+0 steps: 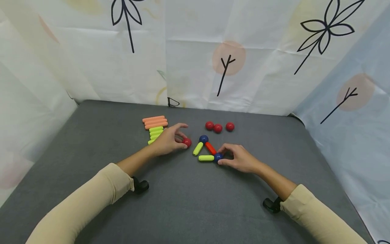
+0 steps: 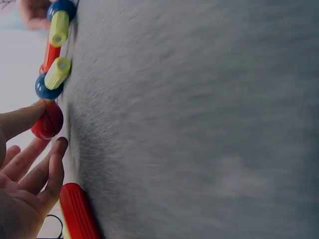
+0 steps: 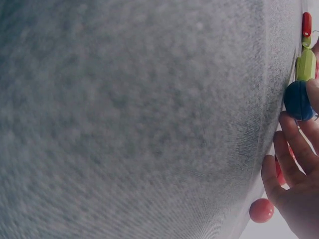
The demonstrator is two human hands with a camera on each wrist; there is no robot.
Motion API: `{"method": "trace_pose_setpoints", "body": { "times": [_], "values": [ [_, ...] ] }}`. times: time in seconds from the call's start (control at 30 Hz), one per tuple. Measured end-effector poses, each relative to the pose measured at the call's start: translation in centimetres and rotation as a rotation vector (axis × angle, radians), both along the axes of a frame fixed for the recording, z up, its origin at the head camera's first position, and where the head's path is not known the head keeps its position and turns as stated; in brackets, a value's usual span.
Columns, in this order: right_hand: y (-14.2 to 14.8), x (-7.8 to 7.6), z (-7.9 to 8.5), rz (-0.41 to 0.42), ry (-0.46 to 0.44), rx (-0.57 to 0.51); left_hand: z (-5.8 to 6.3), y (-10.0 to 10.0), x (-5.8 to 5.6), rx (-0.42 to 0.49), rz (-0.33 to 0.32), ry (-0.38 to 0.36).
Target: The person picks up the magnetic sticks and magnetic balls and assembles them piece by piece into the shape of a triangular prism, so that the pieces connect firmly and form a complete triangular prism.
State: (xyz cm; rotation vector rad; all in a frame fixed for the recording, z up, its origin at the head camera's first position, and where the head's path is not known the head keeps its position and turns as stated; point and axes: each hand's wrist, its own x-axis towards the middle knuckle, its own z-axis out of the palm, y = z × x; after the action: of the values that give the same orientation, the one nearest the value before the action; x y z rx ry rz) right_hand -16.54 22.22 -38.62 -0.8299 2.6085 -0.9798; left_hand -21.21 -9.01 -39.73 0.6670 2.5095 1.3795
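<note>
My left hand pinches a red ball between thumb and fingers, while my right hand, well apart from it, grips the near blue ball with thumb and forefinger on a grey-covered table. Whether the red ball is lifted or rests on the cloth, I cannot tell. Between my hands, a red stick joins the ball in my right hand to the far blue ball; one yellow-green stick runs left from the near ball, and a second yellow-green stick slants nearer and left from the far one, its free end apart from the first. Just beyond my left hand, at the left, lie a row of yellow-green sticks, partly hidden by the hand, and a stack of orange sticks on their far side. Three loose red balls sit farther off to the right, two close together. Black wrist cameras show below my beige sleeves. On the white backdrop at the far side, printed with leaves and twigs, a small black mark at the lower edge resembles a "D"; whether it is lettering, I cannot tell.
</note>
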Motion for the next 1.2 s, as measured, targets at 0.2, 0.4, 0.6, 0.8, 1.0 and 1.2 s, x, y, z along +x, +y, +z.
{"method": "trace_pose_setpoints", "body": {
  "times": [0.2, 0.4, 0.6, 0.8, 1.0, 1.2],
  "values": [
    [0.0, 0.0, 0.1, -0.002, -0.003, 0.008, -0.4, -0.4, 2.2, 0.033, -0.084, 0.023],
    [0.0, 0.0, 0.1, -0.004, -0.004, 0.014, -0.7, 0.5, 3.8, 0.038, -0.158, -0.009],
    [-0.1, -0.1, 0.0, -0.010, -0.007, 0.016, -0.6, 1.2, 4.2, 0.016, -0.168, 0.005],
    [0.0, -0.5, 0.3, 0.020, -0.026, 0.027, -0.6, 1.4, 4.2, 0.007, -0.175, 0.036],
    [-1.0, -2.1, 1.1, -0.005, -0.042, 0.024, -0.6, 1.5, 4.2, 0.005, -0.148, 0.036],
    [-3.0, -4.2, 1.3, -0.024, -0.027, 0.008, -0.7, 1.6, 4.2, -0.002, -0.132, 0.031]
  ]
}}
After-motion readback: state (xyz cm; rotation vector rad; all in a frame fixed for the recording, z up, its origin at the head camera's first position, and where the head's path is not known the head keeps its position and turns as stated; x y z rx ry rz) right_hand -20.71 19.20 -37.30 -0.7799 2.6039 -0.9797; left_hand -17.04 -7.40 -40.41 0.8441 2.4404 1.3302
